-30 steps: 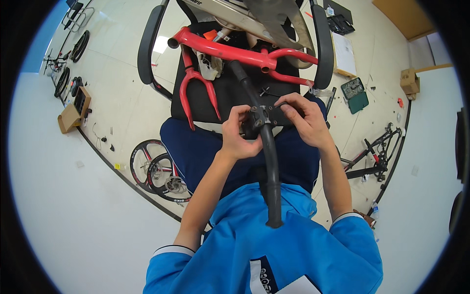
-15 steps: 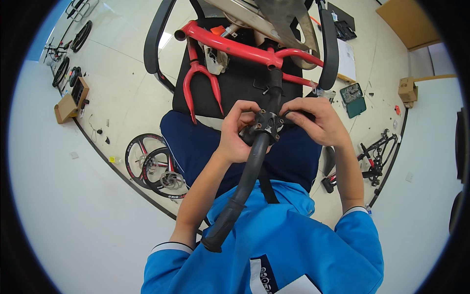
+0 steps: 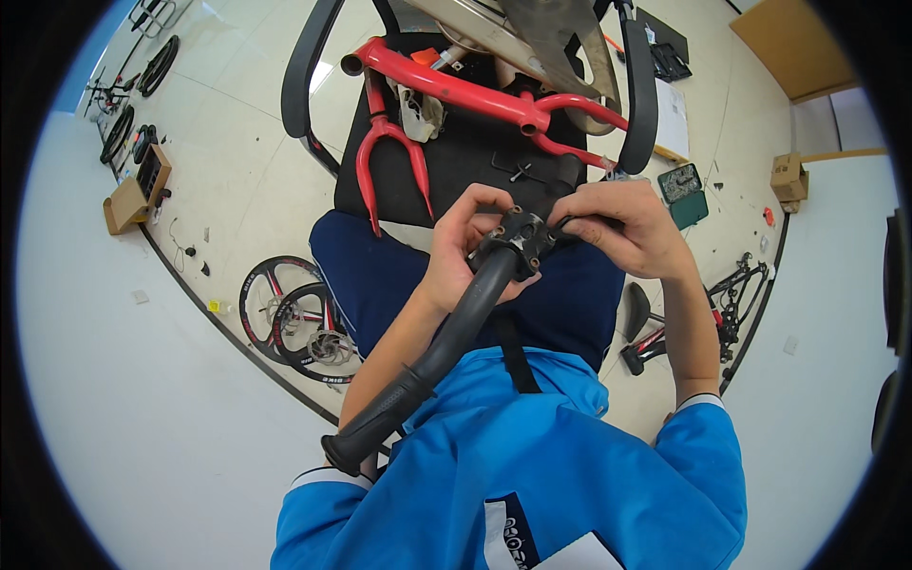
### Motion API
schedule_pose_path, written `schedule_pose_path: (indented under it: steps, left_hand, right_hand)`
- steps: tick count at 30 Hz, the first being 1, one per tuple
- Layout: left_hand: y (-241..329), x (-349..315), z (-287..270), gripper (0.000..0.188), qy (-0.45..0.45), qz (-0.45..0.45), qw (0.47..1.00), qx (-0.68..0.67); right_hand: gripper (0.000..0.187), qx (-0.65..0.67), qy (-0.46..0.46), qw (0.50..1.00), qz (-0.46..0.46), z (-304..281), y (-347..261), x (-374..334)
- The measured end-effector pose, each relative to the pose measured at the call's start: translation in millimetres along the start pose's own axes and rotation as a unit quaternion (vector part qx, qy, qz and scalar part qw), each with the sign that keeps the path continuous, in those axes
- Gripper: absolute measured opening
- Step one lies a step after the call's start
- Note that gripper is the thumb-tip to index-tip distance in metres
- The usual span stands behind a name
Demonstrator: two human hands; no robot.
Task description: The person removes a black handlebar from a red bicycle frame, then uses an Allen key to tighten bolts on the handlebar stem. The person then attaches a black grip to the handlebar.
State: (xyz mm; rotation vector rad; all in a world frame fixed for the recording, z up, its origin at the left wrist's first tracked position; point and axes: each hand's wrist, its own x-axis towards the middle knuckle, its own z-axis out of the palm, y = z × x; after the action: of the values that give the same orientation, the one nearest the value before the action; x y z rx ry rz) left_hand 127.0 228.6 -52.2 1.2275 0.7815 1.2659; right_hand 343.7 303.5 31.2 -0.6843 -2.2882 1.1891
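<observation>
Over my lap lies a black bicycle handlebar point(image 3: 465, 309), its ribbed grip slanting down to the left. The stem clamp point(image 3: 521, 233), with bolts at its corners, sits around the bar. My left hand point(image 3: 456, 255) is closed around the clamp's left side, thumb underneath. On the other side, my right hand point(image 3: 622, 223) pinches a thin black tool at the clamp's right edge; its shape is mostly hidden by the fingers. The bar's far end rests over the chair seat, close to a small dark hex key point(image 3: 518, 171).
A red bicycle frame point(image 3: 465, 93) and red fork point(image 3: 388, 138) lie on the black chair seat point(image 3: 475, 166), between two armrests. Wheels point(image 3: 294, 318) stand on the floor at left, a black frame point(image 3: 736, 294) at right. A green tool case point(image 3: 686, 204) lies open beyond.
The handlebar has swung clockwise, its near grip moving left and its far end shifting right. Both hands stay on the clamp, the right slightly further right.
</observation>
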Motion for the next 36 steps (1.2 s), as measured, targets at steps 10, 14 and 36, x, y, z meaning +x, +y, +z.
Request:
schedule_pose_path:
  steps: [10,14,36]
  left_hand:
    - [-9.2,-1.0,2.3,0.066,-0.046,-0.063,0.987,-0.141]
    - [-8.2,-3.8,6.2,0.062,-0.089,-0.106,0.942,-0.307]
    - [-18.3,12.8,12.4,0.049,0.132,-0.026,0.943,0.304]
  right_hand:
    - [0.015,-0.024,-0.078,0.996,-0.036,-11.3,0.4,6.5]
    - [0.016,-0.045,-0.101,0.991,-0.070,-11.6,-0.3,11.7]
    - [0.014,-0.062,0.000,0.990,0.127,23.3,26.6,2.4]
